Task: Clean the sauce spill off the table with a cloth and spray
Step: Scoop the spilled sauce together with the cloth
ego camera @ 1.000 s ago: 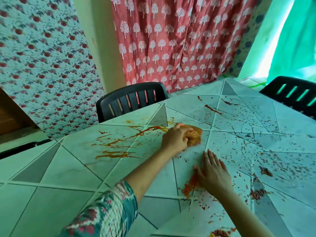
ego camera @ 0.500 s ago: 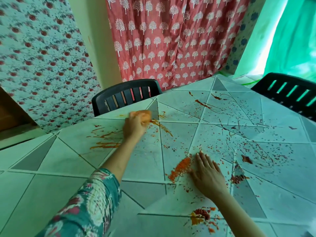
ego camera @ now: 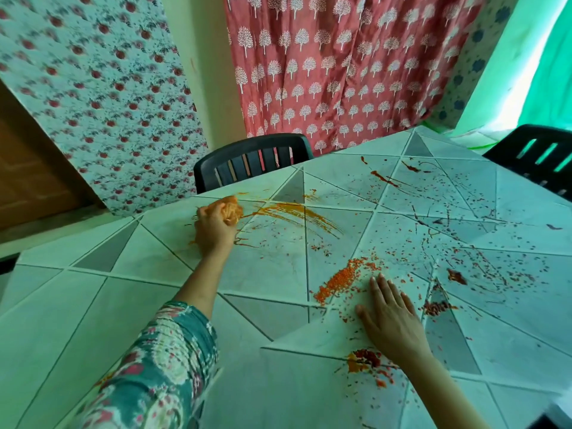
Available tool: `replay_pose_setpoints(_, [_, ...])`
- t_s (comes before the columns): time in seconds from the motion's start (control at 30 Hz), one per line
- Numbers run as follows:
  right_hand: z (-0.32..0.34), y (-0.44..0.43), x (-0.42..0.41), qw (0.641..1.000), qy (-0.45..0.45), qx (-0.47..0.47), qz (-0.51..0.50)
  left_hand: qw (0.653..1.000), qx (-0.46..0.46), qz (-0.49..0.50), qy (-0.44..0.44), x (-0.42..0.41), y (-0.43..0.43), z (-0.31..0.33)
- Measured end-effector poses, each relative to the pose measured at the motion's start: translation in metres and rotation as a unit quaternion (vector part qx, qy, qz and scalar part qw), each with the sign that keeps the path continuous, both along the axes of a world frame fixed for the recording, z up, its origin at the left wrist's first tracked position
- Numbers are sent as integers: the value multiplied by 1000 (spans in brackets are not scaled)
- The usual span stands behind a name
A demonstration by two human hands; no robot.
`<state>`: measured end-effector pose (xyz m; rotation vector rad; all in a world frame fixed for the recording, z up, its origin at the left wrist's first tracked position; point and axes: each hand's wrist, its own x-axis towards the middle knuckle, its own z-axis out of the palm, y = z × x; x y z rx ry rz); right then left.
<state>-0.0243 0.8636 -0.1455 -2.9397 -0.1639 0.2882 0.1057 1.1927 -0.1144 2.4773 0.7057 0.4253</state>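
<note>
Right hand lies flat on the tiled table, fingers straight and close together, with a dark red blot of sauce just beside its wrist and an orange grainy patch just left of its fingertips. Farther out, the left hand curls round a sauce-stained cloth, holding it on the tabletop near the far edge. An orange smear streaks away to its right. Behind stand a black chair and a red curtain.
</note>
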Motion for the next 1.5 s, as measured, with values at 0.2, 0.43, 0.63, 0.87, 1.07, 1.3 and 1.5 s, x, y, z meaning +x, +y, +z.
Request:
replay_pose_setpoints(0.2, [-5,-3,-9,1000,-4,-8,-15,986,56,-158,-13,-19,-82,-3])
replay_pose_setpoints(0.43, [-6,-7,-14,1000,-8,-7,-10,973,-2,-206,-100,-60,-123,-3])
replay_pose_setpoints(0.63, [-3,-7,-17,1000,-4,-19,-10,991,-55,112,-55,-84,-7,0])
replay_pose_setpoints(0.87, [6,-8,-10,999,44,-22,-8,995,-49,-58,61,-79,-119,0])
replay_pose_setpoints(1.07, [14,-24,-19,1000,16,-16,-2,948,-238,-212,7,-57,-176,18])
replay_pose_setpoints(1.3, [12,-84,-27,999,-25,2,29,993,-100,61,-13,-101,-82,-25])
replay_pose_setpoints(1.5, [4,-149,-32,993,-52,38,94,996,-24,45,77,-128,-195,-15])
